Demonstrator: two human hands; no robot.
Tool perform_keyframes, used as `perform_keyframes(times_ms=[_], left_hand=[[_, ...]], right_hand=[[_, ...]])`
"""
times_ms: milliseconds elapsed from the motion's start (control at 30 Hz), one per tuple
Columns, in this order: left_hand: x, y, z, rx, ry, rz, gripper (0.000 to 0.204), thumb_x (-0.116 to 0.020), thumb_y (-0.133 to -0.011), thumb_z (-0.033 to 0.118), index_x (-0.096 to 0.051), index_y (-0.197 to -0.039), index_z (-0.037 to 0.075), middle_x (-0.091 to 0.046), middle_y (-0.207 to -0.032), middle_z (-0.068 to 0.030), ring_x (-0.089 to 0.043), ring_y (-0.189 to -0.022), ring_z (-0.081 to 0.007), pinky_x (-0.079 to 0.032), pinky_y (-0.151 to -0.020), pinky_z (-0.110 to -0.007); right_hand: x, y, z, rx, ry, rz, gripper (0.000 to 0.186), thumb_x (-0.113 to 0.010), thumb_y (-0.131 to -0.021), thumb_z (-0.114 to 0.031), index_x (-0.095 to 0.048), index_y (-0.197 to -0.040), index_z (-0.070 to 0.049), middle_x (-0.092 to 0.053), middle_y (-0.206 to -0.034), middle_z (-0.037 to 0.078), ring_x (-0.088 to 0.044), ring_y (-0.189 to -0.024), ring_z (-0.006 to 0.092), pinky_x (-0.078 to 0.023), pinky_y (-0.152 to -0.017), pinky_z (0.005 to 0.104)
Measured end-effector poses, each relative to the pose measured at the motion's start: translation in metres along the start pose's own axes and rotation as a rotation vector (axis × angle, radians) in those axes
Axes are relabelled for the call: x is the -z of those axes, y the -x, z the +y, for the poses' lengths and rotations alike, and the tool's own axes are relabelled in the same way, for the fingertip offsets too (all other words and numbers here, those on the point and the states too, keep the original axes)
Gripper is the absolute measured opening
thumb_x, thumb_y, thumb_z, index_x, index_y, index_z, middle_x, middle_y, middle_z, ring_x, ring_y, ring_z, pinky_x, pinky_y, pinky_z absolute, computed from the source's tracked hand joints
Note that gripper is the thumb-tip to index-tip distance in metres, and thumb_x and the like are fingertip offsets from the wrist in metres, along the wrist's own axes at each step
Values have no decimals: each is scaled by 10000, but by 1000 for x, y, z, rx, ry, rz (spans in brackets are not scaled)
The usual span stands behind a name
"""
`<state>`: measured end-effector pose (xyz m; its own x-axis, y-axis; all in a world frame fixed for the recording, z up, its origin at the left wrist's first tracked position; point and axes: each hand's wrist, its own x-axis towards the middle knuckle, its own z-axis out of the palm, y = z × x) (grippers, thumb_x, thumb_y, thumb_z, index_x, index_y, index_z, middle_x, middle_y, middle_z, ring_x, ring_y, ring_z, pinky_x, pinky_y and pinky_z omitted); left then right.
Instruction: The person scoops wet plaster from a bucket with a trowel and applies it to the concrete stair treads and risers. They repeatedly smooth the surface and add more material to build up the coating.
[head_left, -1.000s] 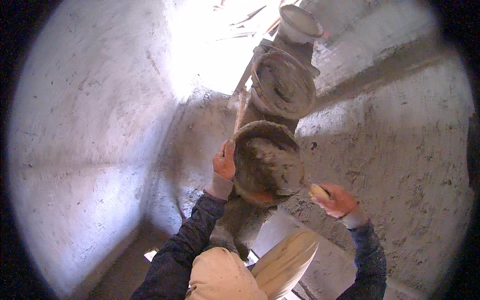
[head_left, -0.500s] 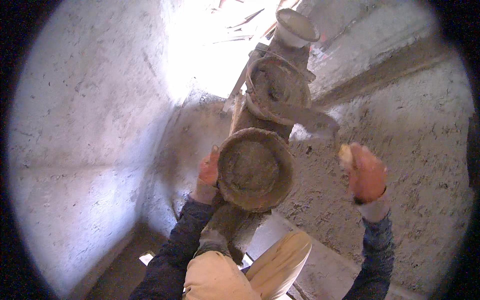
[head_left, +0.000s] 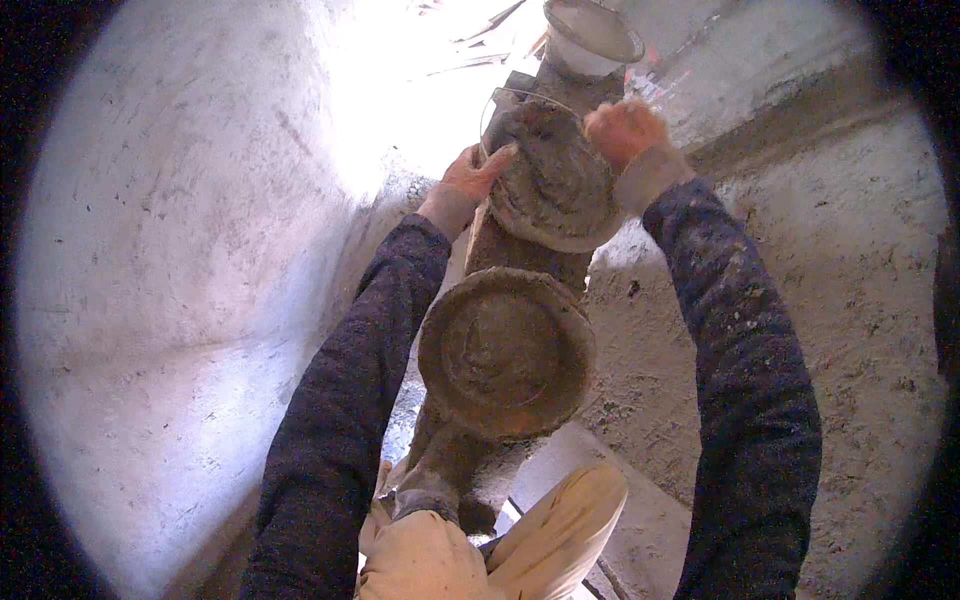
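A bucket of wet grey mortar (head_left: 565, 238) with a thin wire handle stands beyond a wide round mortar-caked basin (head_left: 575, 385). My left hand (head_left: 478, 172) grips the bucket's left rim, its thumb over the edge. At the right rim, my right hand (head_left: 627, 135) is closed in a fist around the trowel's handle. The trowel's blade cannot be told apart from the mortar in the bucket. Nearer to me, the basin holds a smeared layer of mortar, and neither hand touches it.
A paler bucket (head_left: 590, 50) stands farther off on the same plank-like support (head_left: 488, 245). A whitish wall (head_left: 180, 250) rises on the left; rough plaster (head_left: 660, 350) is at the right. My knees in tan trousers (head_left: 560, 530) are below.
My left hand has left the near basin and taken the bucket's rim. My right hand has swung forward and left with the trowel, from the right side to the bucket.
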<state>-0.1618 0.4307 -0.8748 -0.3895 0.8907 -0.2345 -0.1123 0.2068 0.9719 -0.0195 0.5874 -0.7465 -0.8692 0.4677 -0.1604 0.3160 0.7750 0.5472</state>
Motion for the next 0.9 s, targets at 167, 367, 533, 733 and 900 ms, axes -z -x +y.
perform_keyframes(times_ms=[167, 367, 533, 733, 900], left_hand=[[0, -21, -19, -134, 30, 14, 648, -581, -876, 466, -393, -1285, 0, -536, -1207, -177, -529, -1086, -253, -429, -927, -350], [-16, -18, -33, -229, 103, 21, 591, -604, -880, 379, -377, -1302, 33, -538, -1194, -175, -526, -1074, -250, -411, -939, -351], [-36, 0, -34, -267, 98, 81, 571, -638, -854, 327, -391, -1290, 53, -517, -1188, -205, -496, -1119, -289, -392, -947, -380], [-45, 19, -12, -359, -203, 129, 516, -605, -868, 317, -393, -1257, 51, -507, -1155, -228, -488, -1086, -379, -382, -930, -433], [-44, 14, -37, -470, -266, 232, 566, -613, -847, 365, -388, -1257, 47, -501, -1160, -213, -479, -1094, -384, -374, -931, -445]], right_hand=[[-16, 67, -9, 220, -186, 355, 329, -574, -744, -92, -551, -1071, -61, -593, -908, 103, -610, -855, 298, -484, -750, 446], [11, 147, 12, 57, -360, -15, 384, -595, -743, -132, -540, -1111, -37, -606, -943, 158, -610, -831, 341, -488, -718, 451], [-18, 159, 29, -134, -387, 149, 368, -595, -773, -164, -538, -1112, -32, -612, -903, 181, -604, -801, 373, -489, -680, 463], [-94, 143, -28, -317, -529, -136, 342, -602, -816, -274, -540, -1052, -34, -621, -858, 200, -607, -808, 378, -483, -671, 484], [-92, 158, -53, -245, -744, -78, 387, -535, -877, -403, -529, -964, -26, -598, -710, 215, -605, -702, 415, -481, -603, 500]])
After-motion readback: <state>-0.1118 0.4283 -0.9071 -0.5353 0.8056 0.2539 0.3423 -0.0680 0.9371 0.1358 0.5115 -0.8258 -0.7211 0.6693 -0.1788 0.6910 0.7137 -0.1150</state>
